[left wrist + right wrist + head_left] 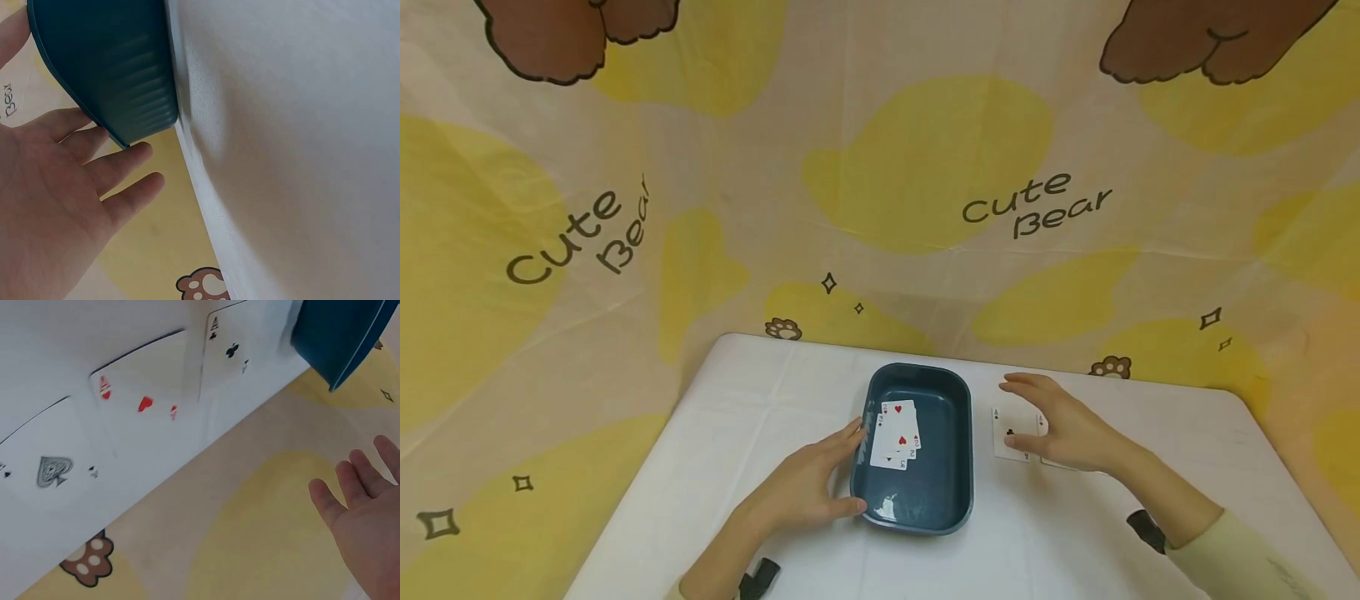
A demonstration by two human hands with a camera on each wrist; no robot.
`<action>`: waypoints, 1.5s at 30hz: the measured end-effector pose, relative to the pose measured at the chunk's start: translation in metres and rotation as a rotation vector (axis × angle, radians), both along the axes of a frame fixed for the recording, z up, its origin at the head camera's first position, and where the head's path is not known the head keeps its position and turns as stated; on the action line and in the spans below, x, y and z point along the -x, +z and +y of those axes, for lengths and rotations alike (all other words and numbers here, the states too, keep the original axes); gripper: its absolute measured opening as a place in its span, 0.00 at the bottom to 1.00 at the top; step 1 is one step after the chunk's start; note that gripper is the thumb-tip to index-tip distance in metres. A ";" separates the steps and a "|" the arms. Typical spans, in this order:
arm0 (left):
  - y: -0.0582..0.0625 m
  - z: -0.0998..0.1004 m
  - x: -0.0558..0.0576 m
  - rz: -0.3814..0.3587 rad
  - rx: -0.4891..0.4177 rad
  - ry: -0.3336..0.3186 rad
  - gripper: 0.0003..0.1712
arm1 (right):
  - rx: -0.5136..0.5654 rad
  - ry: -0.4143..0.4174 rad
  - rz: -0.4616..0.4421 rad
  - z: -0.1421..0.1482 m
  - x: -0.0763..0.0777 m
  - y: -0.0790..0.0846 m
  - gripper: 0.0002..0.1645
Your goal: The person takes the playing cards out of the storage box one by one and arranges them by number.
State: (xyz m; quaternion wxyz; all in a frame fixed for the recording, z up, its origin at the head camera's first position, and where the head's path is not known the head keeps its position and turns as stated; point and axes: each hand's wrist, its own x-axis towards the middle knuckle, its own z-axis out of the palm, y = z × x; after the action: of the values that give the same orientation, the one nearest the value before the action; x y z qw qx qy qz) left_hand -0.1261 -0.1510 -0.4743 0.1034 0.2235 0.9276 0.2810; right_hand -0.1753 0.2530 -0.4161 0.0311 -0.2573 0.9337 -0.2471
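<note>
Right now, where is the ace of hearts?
In the right wrist view, the ace of hearts lies on the white table, left of centre, between the ace of spades and ace of clubs.

As seen from the room, the tray [942, 467] is solid dark blue with a glossy finish. Cards [897, 423] at its 10 o'clock: white, red hearts uppermost. At its 3 o'clock, white aces: club ace [222, 372] black, heart ace [144, 384] red, spade ace [37, 440] black. Table [775, 367]: white. Backdrop [760, 167], 12 o'clock: beige, yellow blotches, black lettering. Sleeve [1240, 554], 4 o'clock: pale cream.
</note>
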 end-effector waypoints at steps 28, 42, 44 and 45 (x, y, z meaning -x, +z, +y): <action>-0.003 0.001 -0.002 0.009 0.005 0.004 0.55 | -0.056 0.072 0.013 -0.082 0.008 -0.023 0.48; -0.002 0.000 0.001 0.000 0.004 -0.011 0.55 | -0.064 0.112 -0.147 -0.119 0.028 -0.034 0.51; -0.002 -0.001 0.001 0.008 0.004 -0.015 0.55 | -0.052 0.120 -0.164 -0.124 0.031 -0.035 0.53; -0.002 -0.001 0.001 0.012 0.004 -0.019 0.55 | -0.046 0.124 -0.173 -0.127 0.032 -0.035 0.53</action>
State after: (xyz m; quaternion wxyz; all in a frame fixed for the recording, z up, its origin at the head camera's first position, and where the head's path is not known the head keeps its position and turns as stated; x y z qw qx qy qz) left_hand -0.1271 -0.1522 -0.4760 0.1008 0.2337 0.9266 0.2770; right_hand -0.2073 0.1260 -0.4510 0.1330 -0.2913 0.9153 -0.2444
